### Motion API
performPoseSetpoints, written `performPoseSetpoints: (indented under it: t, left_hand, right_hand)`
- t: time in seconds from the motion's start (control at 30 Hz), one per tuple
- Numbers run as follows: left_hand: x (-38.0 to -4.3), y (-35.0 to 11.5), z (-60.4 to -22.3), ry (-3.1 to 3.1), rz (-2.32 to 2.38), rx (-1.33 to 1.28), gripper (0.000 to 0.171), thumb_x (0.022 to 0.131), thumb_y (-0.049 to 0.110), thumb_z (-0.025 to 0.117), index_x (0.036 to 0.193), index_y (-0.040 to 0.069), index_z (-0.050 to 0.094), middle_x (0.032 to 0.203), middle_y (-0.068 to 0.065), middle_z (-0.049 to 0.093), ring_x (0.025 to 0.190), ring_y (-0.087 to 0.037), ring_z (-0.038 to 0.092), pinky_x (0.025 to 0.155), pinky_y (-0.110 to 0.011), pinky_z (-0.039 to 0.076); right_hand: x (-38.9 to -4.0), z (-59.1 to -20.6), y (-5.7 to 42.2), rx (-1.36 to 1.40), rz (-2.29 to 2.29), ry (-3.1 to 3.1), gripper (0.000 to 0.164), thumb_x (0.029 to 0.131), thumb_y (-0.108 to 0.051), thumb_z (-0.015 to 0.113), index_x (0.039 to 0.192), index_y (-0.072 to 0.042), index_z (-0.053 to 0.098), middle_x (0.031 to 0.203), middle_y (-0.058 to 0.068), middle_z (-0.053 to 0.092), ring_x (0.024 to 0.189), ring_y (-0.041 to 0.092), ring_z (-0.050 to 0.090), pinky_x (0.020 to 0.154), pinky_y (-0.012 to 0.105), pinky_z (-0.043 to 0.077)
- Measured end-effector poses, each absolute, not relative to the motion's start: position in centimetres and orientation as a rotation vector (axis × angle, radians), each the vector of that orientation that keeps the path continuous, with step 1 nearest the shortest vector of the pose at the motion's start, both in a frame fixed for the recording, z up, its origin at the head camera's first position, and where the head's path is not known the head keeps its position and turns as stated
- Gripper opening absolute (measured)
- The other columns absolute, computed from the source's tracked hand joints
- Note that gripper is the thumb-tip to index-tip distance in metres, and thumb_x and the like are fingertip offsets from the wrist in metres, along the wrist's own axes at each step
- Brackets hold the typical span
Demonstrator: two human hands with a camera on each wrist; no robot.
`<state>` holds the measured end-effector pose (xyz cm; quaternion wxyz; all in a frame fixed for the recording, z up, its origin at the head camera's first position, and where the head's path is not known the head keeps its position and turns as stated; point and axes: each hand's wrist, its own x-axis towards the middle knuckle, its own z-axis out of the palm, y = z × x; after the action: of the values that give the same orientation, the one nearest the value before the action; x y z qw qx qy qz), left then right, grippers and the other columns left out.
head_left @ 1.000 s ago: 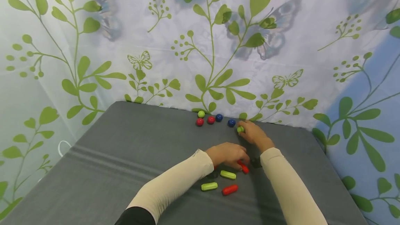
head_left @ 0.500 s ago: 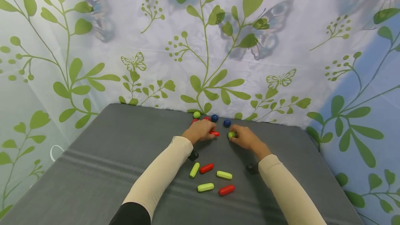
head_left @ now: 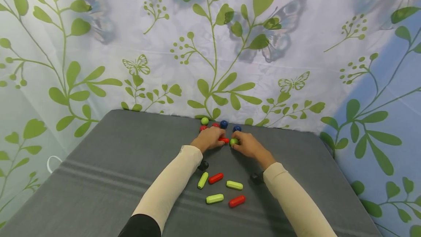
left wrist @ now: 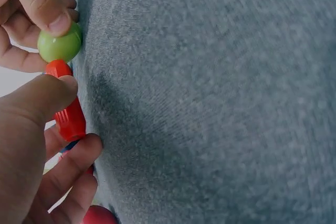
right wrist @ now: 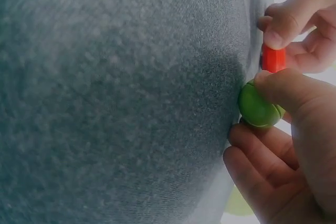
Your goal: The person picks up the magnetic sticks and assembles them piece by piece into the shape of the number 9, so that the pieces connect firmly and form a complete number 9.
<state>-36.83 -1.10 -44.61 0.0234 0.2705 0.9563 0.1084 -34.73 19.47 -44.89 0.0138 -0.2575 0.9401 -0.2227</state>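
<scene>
My left hand [head_left: 208,138] pinches a short red rod [left wrist: 71,121] between thumb and fingers, low over the grey cloth toward the back of the table. Facing it, my right hand [head_left: 250,145] holds a green ball [right wrist: 257,106] by thumb and fingertips. In the left wrist view the rod's end meets the ball; whether they are joined I cannot tell. Just behind the hands lie a blue ball [head_left: 237,128], another blue ball [head_left: 224,124] and two red balls, partly hidden by the left hand. A light green ball [head_left: 205,121] lies beside them.
Nearer the front, several loose rods lie on the grey table [head_left: 138,156]: a red rod [head_left: 216,178], another red rod [head_left: 236,201], and light green ones such as the upright-lying rod [head_left: 203,180]. A leaf-patterned curtain [head_left: 158,46] hangs behind the table.
My left hand has gone from among the rods to the back of the table, carrying a red rod. My right hand has shifted left with the green ball, bringing the two together.
</scene>
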Motion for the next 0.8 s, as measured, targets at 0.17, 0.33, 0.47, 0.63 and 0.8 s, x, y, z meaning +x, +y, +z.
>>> performPoseSetpoints:
  t: [0.17,0.33,0.47,0.63,0.8]
  left_hand:
    - [-36.9,-1.1,-44.7,2.967,0.348,0.859,0.015,0.097,0.031,0.07,0.104,0.019,0.067,0.092,0.003,0.06,0.082,-0.015,0.057,0.071,-0.033,0.048]
    - [-37.0,-2.3,-44.6,3.009,0.423,0.813,0.021,0.096,0.033,0.07,0.112,0.019,0.068,0.104,0.003,0.063,0.09,-0.014,0.059,0.079,-0.035,0.05]
    - [-37.4,-4.4,-44.5,3.115,0.545,0.659,0.026,0.095,0.032,0.07,0.117,0.018,0.068,0.11,0.001,0.061,0.095,-0.018,0.06,0.081,-0.042,0.052]
    - [-37.9,-6.8,-45.4,3.175,0.581,0.422,0.036,0.094,0.034,0.071,0.126,0.02,0.066,0.122,-0.003,0.056,0.105,-0.022,0.059,0.084,-0.047,0.052]
    - [-38.2,-7.6,-46.3,3.13,0.596,0.387,0.048,0.094,0.039,0.071,0.137,0.021,0.06,0.131,-0.006,0.054,0.109,-0.025,0.06,0.088,-0.047,0.051]
  right_hand:
    - [-35.0,-45.1,19.3,-0.811,-0.708,2.937,0.022,0.093,-0.013,0.074,0.111,-0.008,0.064,0.086,0.002,0.065,0.071,0.015,0.057,0.068,0.037,0.049]
    - [-35.1,-45.3,19.2,-0.774,-0.698,2.944,0.024,0.093,-0.014,0.075,0.113,-0.008,0.063,0.088,0.003,0.065,0.073,0.015,0.058,0.069,0.037,0.05]
    - [-35.0,-45.2,19.2,-0.746,-0.714,2.947,0.024,0.093,-0.014,0.075,0.115,-0.009,0.064,0.091,0.004,0.066,0.077,0.016,0.059,0.071,0.039,0.051]
    - [-34.9,-45.2,19.3,-0.756,-0.723,2.953,0.025,0.093,-0.014,0.075,0.116,-0.009,0.065,0.095,0.004,0.067,0.082,0.019,0.06,0.075,0.042,0.052]
    - [-34.9,-45.6,19.0,-0.731,-0.697,2.97,0.027,0.093,-0.018,0.075,0.118,-0.011,0.066,0.1,0.003,0.067,0.085,0.018,0.061,0.079,0.042,0.052]
